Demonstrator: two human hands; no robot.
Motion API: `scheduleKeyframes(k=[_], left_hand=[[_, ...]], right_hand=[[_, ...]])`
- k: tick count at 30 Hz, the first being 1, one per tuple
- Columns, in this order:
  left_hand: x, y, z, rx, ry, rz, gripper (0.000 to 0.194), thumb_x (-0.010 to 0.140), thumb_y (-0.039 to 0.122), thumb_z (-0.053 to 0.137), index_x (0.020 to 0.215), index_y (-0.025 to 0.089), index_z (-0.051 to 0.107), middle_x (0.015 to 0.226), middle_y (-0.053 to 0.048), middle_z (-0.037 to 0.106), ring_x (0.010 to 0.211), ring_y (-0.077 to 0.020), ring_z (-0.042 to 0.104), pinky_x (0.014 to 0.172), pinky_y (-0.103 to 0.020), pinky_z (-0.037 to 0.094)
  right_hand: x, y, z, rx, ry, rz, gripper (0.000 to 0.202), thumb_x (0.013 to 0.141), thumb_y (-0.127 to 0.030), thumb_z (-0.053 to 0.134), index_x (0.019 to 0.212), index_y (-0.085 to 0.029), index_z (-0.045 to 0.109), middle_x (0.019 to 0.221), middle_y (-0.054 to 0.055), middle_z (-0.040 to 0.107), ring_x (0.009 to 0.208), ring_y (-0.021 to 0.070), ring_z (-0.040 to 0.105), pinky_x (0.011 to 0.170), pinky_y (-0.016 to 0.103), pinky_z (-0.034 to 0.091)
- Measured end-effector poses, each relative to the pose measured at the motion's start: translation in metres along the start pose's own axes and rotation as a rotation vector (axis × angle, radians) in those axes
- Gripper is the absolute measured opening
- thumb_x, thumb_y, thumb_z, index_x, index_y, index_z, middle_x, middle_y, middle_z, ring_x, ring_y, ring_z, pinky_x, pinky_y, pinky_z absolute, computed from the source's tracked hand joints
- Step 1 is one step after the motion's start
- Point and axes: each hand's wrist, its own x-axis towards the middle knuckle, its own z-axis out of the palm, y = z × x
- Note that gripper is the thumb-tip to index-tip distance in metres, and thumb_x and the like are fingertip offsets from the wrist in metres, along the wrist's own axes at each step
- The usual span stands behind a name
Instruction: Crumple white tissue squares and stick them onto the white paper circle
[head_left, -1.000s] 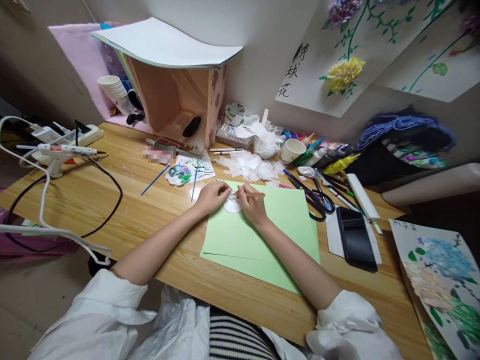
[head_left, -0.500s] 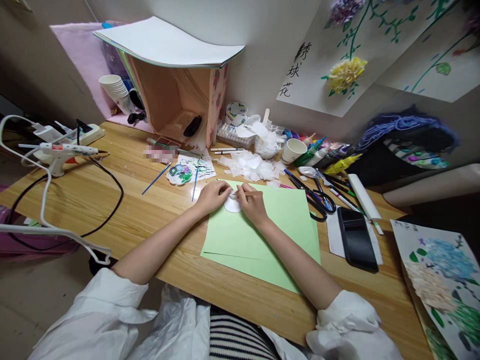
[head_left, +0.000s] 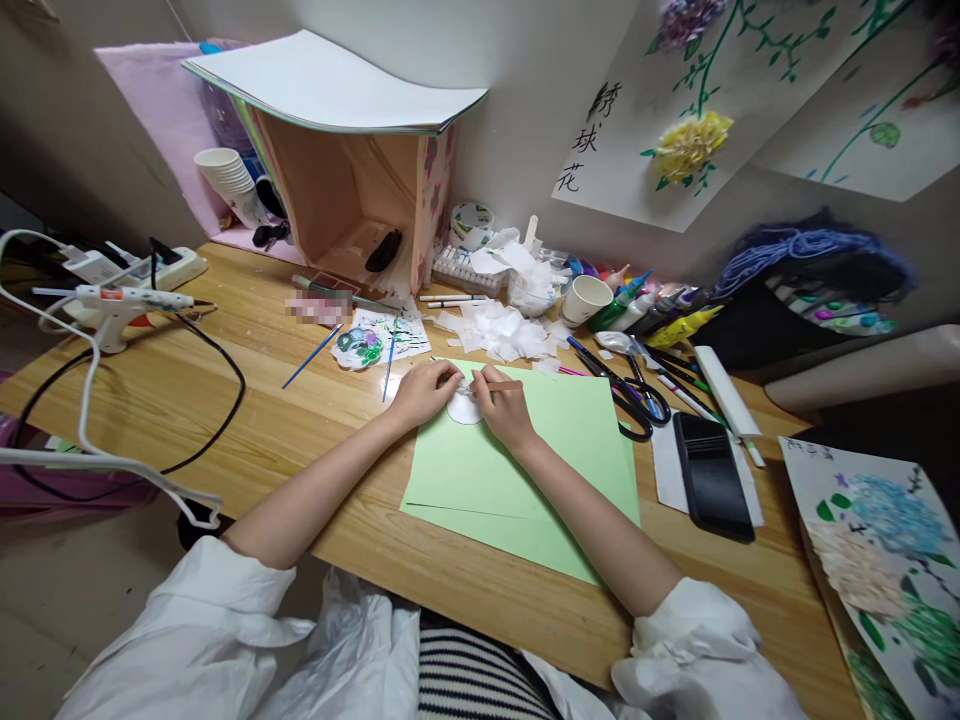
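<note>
My left hand (head_left: 429,393) rests at the upper left of a light green sheet (head_left: 555,450), its fingers closed at the edge of a round white paper disc (head_left: 466,411). What those fingertips hold, if anything, is too small to make out. On the other side of the disc, my right hand (head_left: 504,405) is closed around a thin brown stick (head_left: 507,386) that lies nearly level across the fingers. Some small whitish bit shows between the two sets of fingertips, over the disc. Under the upper green sheet lies a second one.
Behind the hands are torn white paper pieces (head_left: 499,331) and a paper cup (head_left: 586,300). To the right lie black scissors (head_left: 626,395) and a phone (head_left: 712,475). Leftward are paintbrushes (head_left: 312,357), a glue gun (head_left: 120,305) with cables, and a pink box (head_left: 352,190).
Both hands stay at the white disc with almost the same grip. The whole view has shifted very slightly; nothing else visibly differs.
</note>
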Motion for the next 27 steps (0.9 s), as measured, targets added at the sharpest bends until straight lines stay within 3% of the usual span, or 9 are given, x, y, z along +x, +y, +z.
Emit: scheduleKeyframes(k=[7,12,14,19,24,27], left_hand=[[0.000,0.000,0.000,0.002,0.004,0.000,0.025,0.086,0.034,0.042,0.082,0.019,0.061,0.081,-0.003,0.065,0.074,-0.0161,0.055,0.064,-0.027,0.038],[-0.002,-0.001,0.000,-0.049,0.002,-0.010,0.023,0.086,0.032,0.042,0.089,0.019,0.061,0.085,-0.003,0.065,0.076,-0.0159,0.056,0.067,-0.027,0.040],[0.000,-0.002,-0.002,-0.063,0.052,-0.022,0.023,0.086,0.031,0.041,0.090,0.019,0.060,0.085,-0.003,0.064,0.077,-0.0158,0.056,0.068,-0.027,0.041],[0.028,-0.004,-0.017,0.122,0.266,-0.004,0.018,0.084,0.029,0.046,0.092,0.019,0.058,0.090,-0.006,0.060,0.090,-0.0199,0.052,0.079,-0.031,0.040],[0.063,-0.004,-0.014,0.179,0.140,-0.066,0.018,0.074,0.035,0.059,0.078,0.017,0.059,0.088,-0.008,0.059,0.090,-0.0235,0.051,0.078,-0.034,0.041],[0.073,-0.005,-0.005,0.158,0.140,-0.092,0.014,0.072,0.030,0.060,0.069,0.017,0.057,0.080,-0.007,0.060,0.083,-0.0223,0.053,0.076,-0.034,0.041]], right_hand=[[-0.001,0.001,-0.001,0.087,0.007,0.042,0.032,0.092,-0.036,0.035,0.064,-0.022,0.042,0.062,0.000,0.053,0.062,0.0158,0.052,0.061,0.029,0.039],[-0.005,0.001,-0.005,0.263,0.164,0.113,0.033,0.091,-0.039,0.036,0.066,-0.021,0.049,0.064,0.000,0.056,0.063,0.0145,0.056,0.061,0.028,0.043],[-0.004,0.002,-0.006,0.351,0.236,0.170,0.034,0.090,-0.041,0.037,0.066,-0.021,0.050,0.063,0.000,0.055,0.060,0.0136,0.056,0.060,0.027,0.045],[0.001,0.007,-0.006,0.500,0.353,0.300,0.035,0.087,-0.046,0.040,0.066,-0.020,0.050,0.058,-0.002,0.053,0.053,0.0114,0.054,0.052,0.024,0.044],[0.003,0.010,-0.005,0.554,0.382,0.297,0.035,0.086,-0.046,0.042,0.065,-0.019,0.050,0.058,-0.002,0.054,0.052,0.0102,0.053,0.050,0.023,0.042],[0.002,0.011,-0.005,0.548,0.373,0.304,0.035,0.086,-0.047,0.042,0.065,-0.019,0.049,0.059,-0.002,0.054,0.053,0.0107,0.054,0.050,0.023,0.043]])
